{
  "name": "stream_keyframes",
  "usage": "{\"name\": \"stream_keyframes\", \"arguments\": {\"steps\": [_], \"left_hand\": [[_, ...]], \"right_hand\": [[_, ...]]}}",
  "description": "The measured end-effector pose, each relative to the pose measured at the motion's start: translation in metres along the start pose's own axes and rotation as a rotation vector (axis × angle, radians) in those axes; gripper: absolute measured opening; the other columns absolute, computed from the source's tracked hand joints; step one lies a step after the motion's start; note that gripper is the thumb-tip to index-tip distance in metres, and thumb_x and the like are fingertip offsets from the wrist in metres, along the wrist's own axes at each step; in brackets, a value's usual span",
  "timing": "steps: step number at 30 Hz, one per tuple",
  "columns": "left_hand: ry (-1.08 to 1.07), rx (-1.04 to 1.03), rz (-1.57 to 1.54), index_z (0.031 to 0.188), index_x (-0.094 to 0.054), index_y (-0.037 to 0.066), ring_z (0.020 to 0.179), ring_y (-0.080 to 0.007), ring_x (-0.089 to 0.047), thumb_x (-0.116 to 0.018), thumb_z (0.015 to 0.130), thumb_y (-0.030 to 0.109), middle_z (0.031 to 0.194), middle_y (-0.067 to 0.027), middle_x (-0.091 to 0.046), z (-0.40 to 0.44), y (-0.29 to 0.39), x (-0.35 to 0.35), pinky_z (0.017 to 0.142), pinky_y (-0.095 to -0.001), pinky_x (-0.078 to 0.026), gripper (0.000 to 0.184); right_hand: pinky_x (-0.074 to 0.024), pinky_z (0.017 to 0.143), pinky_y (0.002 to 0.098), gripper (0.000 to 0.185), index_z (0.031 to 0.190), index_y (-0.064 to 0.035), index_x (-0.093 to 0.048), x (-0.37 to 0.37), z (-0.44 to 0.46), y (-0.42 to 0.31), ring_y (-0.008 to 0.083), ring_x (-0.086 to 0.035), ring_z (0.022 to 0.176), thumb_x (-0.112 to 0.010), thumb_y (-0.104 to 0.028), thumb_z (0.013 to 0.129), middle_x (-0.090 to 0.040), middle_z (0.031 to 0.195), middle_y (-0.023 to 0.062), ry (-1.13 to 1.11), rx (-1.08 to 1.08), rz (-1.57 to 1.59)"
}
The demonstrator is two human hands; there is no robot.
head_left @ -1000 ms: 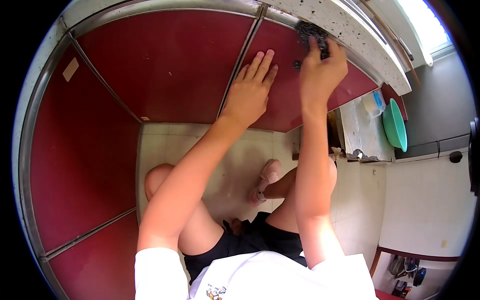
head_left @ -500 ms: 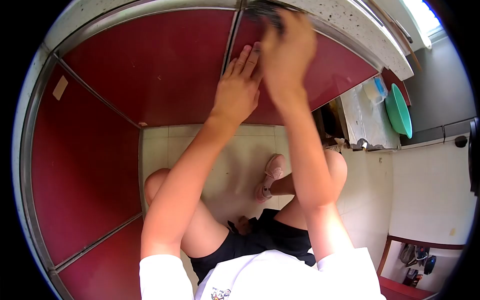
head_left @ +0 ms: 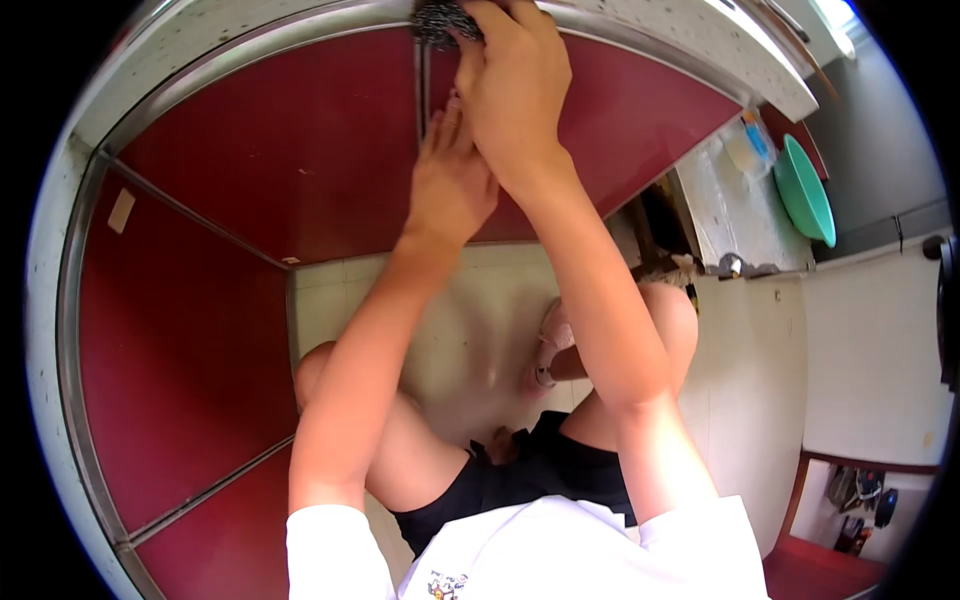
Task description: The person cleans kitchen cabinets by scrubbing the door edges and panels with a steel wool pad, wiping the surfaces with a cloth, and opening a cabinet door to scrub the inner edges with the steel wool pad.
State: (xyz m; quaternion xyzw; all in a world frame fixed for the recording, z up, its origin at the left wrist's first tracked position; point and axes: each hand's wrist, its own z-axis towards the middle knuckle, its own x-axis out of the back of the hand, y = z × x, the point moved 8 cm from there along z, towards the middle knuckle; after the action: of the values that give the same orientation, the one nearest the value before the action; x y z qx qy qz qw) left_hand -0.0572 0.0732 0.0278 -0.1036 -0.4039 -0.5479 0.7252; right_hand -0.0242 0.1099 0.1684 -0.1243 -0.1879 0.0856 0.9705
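Observation:
Near the top of the view, my right hand [head_left: 518, 88] is closed around a dark, wiry steel wool scrubber [head_left: 443, 24]. The scrubber is pressed to the metal trim [head_left: 350, 18] along the top of the red cabinet doors, above the seam between two panels. Just below, my left hand [head_left: 448, 188] lies with fingers stretched out against the red cabinet door [head_left: 270, 150], its fingertips by that seam. My right hand and wrist cover part of the left fingers.
A speckled countertop edge [head_left: 715, 45] runs above the doors. To the right, a green basin [head_left: 806, 190] and a plastic container [head_left: 750, 150] stand on a low silvery surface [head_left: 715, 210]. A light tiled floor [head_left: 480, 300] lies below, with my bent legs over it.
My right hand has moved left along the top trim with the scrubber. My left hand has shifted slightly left and down on the door. The camera view has turned a little.

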Motion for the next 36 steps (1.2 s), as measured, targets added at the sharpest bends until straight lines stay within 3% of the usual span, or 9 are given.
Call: {"name": "stream_keyframes", "arguments": {"steps": [11, 14, 18, 20, 22, 25, 28, 30, 36], "left_hand": [[0.020, -0.081, -0.041, 0.124, -0.058, 0.005, 0.126, -0.0375, -0.046, -0.066, 0.081, 0.021, 0.136, -0.0194, -0.051, 0.003, 0.011, 0.012, 0.100, -0.0448, -0.043, 0.046], [0.001, -0.099, -0.033, 0.117, -0.059, 0.003, 0.130, -0.0379, -0.043, -0.066, 0.081, 0.019, 0.141, -0.0212, -0.045, 0.001, 0.007, 0.009, 0.102, -0.0449, -0.042, 0.040], [-0.028, -0.059, 0.177, 0.139, -0.048, 0.006, 0.141, -0.0389, -0.029, -0.064, 0.077, 0.007, 0.155, -0.0228, -0.025, 0.004, 0.017, 0.012, 0.114, -0.0461, -0.031, 0.064], [-0.058, -0.061, 0.182, 0.140, -0.047, 0.006, 0.143, -0.0380, -0.027, -0.064, 0.077, 0.006, 0.156, -0.0223, -0.023, 0.003, 0.015, 0.009, 0.114, -0.0456, -0.030, 0.066], [-0.076, -0.072, 0.204, 0.141, -0.046, 0.006, 0.143, -0.0375, -0.027, -0.064, 0.077, 0.007, 0.156, -0.0221, -0.023, 0.002, 0.012, 0.006, 0.115, -0.0455, -0.029, 0.066], [-0.058, -0.085, 0.162, 0.141, -0.046, 0.007, 0.143, -0.0376, -0.028, -0.064, 0.079, 0.008, 0.155, -0.0218, -0.024, 0.004, 0.013, 0.007, 0.115, -0.0458, -0.029, 0.064], [-0.161, 0.139, -0.384, 0.141, -0.046, 0.007, 0.142, -0.0383, -0.028, -0.064, 0.079, 0.009, 0.155, -0.0218, -0.025, 0.000, -0.002, -0.003, 0.115, -0.0468, -0.029, 0.064], [-0.038, -0.101, 0.132, 0.141, -0.046, 0.008, 0.142, -0.0379, -0.029, -0.064, 0.078, 0.008, 0.155, -0.0210, -0.026, -0.001, 0.004, -0.001, 0.114, -0.0473, -0.030, 0.065], [-0.047, -0.081, 0.160, 0.141, -0.046, 0.008, 0.143, -0.0374, -0.028, -0.063, 0.078, 0.006, 0.156, -0.0211, -0.023, 0.002, 0.014, 0.009, 0.114, -0.0477, -0.029, 0.065]], "right_hand": [[-0.0486, 0.081, 0.0445, 0.023, 0.096, -0.0064, -0.070, -0.012, -0.008, 0.008, 0.0350, -0.060, 0.091, -0.064, -0.005, 0.074, -0.064, 0.095, 0.0121, 0.053, -0.073, -0.132], [-0.0455, 0.079, 0.0432, 0.019, 0.092, -0.0092, -0.070, -0.005, -0.012, 0.015, 0.0313, -0.059, 0.093, -0.063, -0.009, 0.074, -0.061, 0.094, 0.0093, 0.099, -0.027, -0.085], [-0.0491, 0.080, 0.0454, 0.017, 0.096, -0.0038, -0.069, 0.065, -0.018, 0.075, 0.0343, -0.060, 0.092, -0.063, -0.006, 0.080, -0.064, 0.095, 0.0147, 0.257, -0.061, -0.305], [-0.0484, 0.082, 0.0457, 0.019, 0.097, -0.0007, -0.068, 0.078, -0.021, 0.110, 0.0358, -0.059, 0.093, -0.063, -0.002, 0.079, -0.064, 0.097, 0.0169, 0.183, -0.317, -0.136], [-0.0480, 0.082, 0.0462, 0.020, 0.097, -0.0014, -0.068, 0.064, -0.021, 0.073, 0.0355, -0.059, 0.092, -0.062, -0.002, 0.078, -0.063, 0.096, 0.0159, 0.315, -0.069, -0.294], [-0.0485, 0.087, 0.0438, 0.029, 0.101, -0.0062, -0.068, 0.002, -0.016, 0.032, 0.0348, -0.059, 0.100, -0.068, -0.004, 0.072, -0.063, 0.100, 0.0141, 0.060, -0.186, -0.095], [-0.0491, 0.081, 0.0445, 0.023, 0.097, -0.0063, -0.068, -0.008, -0.009, 0.010, 0.0348, -0.059, 0.096, -0.069, -0.006, 0.074, -0.062, 0.097, 0.0121, 0.061, -0.107, 0.001], [-0.0489, 0.081, 0.0442, 0.022, 0.098, -0.0057, -0.068, 0.010, -0.012, 0.030, 0.0346, -0.059, 0.095, -0.069, -0.007, 0.076, -0.062, 0.097, 0.0131, 0.060, -0.098, -0.106], [-0.0478, 0.077, 0.0465, 0.020, 0.096, -0.0044, -0.069, 0.062, -0.009, 0.078, 0.0360, -0.059, 0.091, -0.067, -0.003, 0.077, -0.063, 0.094, 0.0139, 0.066, -0.138, -0.247]]}}
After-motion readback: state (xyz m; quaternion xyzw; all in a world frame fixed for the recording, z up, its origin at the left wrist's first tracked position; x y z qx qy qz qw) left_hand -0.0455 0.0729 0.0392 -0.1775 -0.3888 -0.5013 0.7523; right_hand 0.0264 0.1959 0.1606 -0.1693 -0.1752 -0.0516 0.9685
